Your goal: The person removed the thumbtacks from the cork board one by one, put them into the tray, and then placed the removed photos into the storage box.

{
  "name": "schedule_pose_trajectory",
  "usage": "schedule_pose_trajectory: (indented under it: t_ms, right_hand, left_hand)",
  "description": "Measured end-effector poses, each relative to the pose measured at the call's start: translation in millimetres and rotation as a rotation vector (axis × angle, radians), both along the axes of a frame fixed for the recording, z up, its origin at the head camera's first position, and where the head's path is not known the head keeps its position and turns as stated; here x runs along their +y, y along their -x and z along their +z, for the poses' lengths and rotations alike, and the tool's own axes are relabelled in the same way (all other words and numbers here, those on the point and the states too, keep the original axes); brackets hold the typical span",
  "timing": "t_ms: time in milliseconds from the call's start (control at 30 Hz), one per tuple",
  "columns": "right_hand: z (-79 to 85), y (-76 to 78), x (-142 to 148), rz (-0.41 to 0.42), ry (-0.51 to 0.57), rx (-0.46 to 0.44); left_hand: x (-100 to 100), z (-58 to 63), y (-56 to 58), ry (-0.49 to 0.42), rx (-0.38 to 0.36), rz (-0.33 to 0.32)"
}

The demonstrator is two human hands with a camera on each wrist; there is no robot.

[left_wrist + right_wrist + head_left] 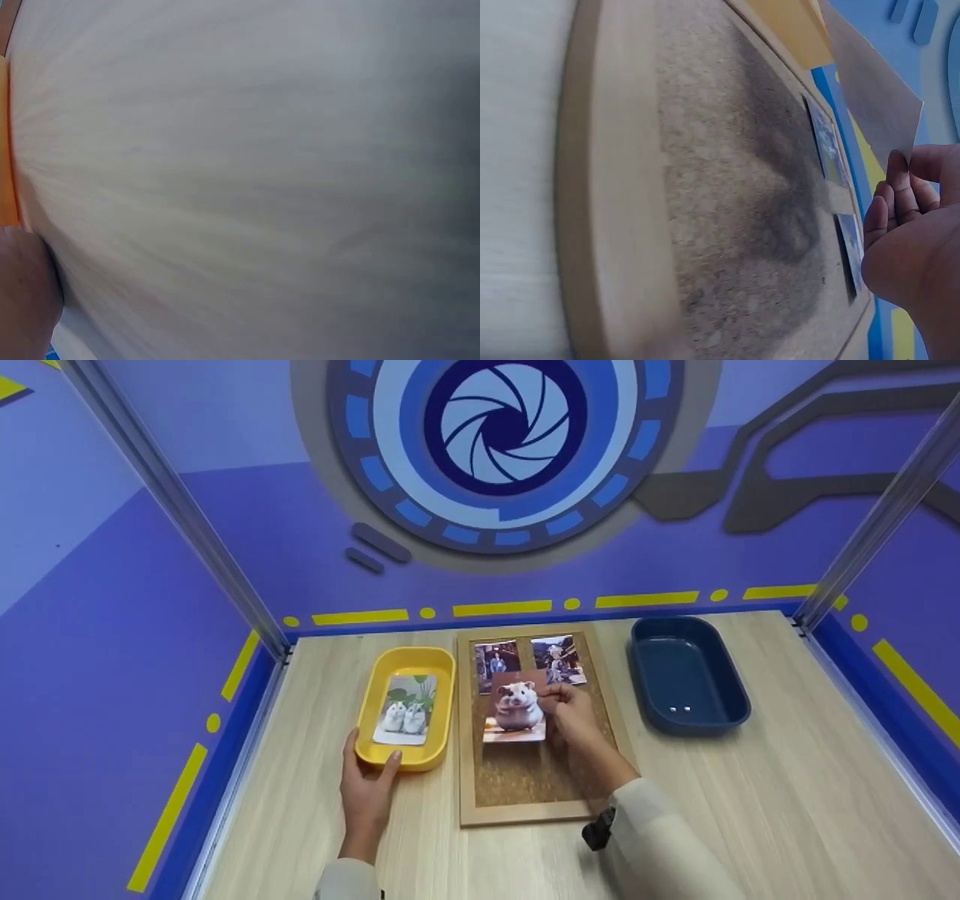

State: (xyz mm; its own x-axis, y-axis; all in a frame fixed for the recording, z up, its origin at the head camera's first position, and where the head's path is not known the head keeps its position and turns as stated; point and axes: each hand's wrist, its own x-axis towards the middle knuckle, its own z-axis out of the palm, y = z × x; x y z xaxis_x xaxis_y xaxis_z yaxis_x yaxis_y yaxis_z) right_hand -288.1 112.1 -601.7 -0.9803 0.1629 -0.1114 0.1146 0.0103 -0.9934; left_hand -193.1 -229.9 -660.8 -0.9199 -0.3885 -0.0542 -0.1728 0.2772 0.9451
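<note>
My right hand (574, 721) pinches the right edge of a hamster photo (517, 709) between thumb and fingertips. In the right wrist view the photo's pale back (874, 97) shows, raised off the cork board (517, 789). Two smaller photos, a left one (495, 654) and a right one (558, 658), sit at the board's top, partly overlapped by the hamster photo in the head view. My left hand (366, 799) grips the near left corner of a yellow tray (433, 760), thumb at its near wall. Inside it lies a photo of two hamsters (405, 711).
A dark blue tray (675, 679) stands right of the board, with two small shiny spots on its floor, too small to identify. The board has a raised wooden frame (517, 813). Purple-blue panels (247, 510) enclose the wooden table (787, 780) at back and sides.
</note>
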Motion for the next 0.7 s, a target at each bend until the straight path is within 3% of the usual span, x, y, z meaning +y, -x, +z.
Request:
schedule_pose_trajectory:
  t_ms: [433, 700]
  right_hand:
    - [4.1, -3.9, -22.3, 0.042, 0.009, 0.082]
    - [2.5, -6.5, -33.6, 0.039, 0.058, 0.079]
  left_hand:
    - [0.3, -0.8, -2.0, -0.002, 0.014, -0.002]
    - [2.2, 0.2, -0.7, 0.005, 0.045, -0.003]
